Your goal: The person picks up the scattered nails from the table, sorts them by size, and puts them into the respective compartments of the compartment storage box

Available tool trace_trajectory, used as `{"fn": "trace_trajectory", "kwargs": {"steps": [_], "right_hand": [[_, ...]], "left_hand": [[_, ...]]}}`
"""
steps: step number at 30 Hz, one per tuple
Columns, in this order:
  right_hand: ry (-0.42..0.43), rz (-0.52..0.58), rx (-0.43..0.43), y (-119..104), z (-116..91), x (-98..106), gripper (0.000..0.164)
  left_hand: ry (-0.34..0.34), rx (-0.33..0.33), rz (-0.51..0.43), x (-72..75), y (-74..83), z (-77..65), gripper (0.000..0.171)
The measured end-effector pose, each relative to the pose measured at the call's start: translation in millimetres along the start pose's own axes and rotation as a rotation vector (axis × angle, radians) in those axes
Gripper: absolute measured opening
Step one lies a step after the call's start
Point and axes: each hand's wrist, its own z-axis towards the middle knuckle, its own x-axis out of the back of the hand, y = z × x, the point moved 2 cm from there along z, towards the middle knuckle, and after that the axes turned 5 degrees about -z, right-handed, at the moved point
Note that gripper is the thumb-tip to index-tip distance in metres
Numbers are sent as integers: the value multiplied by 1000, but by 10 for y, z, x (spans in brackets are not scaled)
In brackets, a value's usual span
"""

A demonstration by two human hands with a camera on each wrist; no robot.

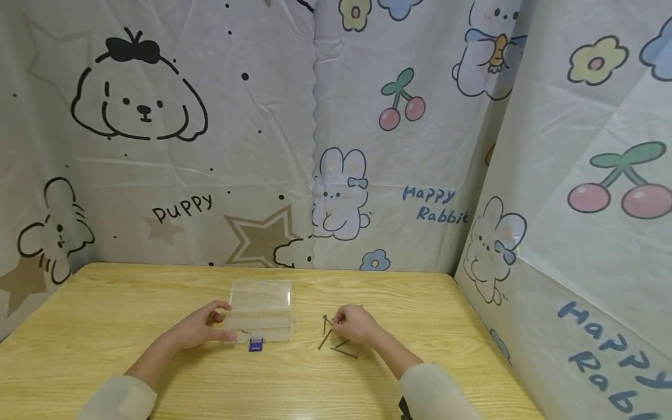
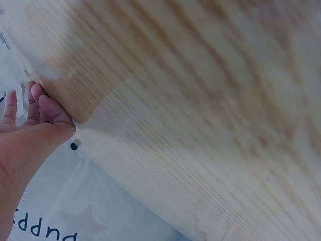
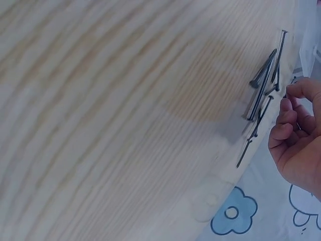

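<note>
A clear plastic box (image 1: 261, 303) with a blue latch (image 1: 255, 345) stands on the table. My left hand (image 1: 206, 324) holds its left side, thumb at the front left corner and fingers further back. In the left wrist view the fingers (image 2: 50, 108) are curled at the edge of the picture. Right of the box, my right hand (image 1: 355, 324) is over a loose group of nails (image 1: 325, 339). Thumb and forefinger pinch a nail (image 3: 294, 80), mostly hidden by the fingers. Several other nails (image 3: 261, 90) lie beside and under this hand.
The wood-grain table (image 1: 157, 286) runs back to a printed cloth (image 1: 252, 146) hung behind it. Another cloth panel (image 1: 588, 251) stands along the right edge. A small dark object (image 1: 404, 407) shows beside the right sleeve.
</note>
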Motion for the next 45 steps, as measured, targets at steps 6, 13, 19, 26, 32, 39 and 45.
{"fn": "trace_trajectory", "kwargs": {"steps": [6,13,19,26,32,39,45], "right_hand": [[6,9,41,-112,51,-31,5],[-1,27,61,-230,97,-55,6],[-11,31,53,-333,145,-70,6],[-17,17,67,-443,188,-93,5],[-31,13,61,-526,222,-122,4],[-25,13,86,-637,266,-151,5],[-8,-13,114,-717,300,-171,6]], "left_hand": [[-4,-7,-6,-6,3,-15,76],[4,-13,-1,2,-9,-5,75],[8,-17,7,6,-3,-7,75],[4,-17,7,3,3,-10,75],[0,-9,1,3,1,-17,76],[2,-4,-6,3,3,-17,76],[-5,-2,-20,-1,4,-18,76]]}}
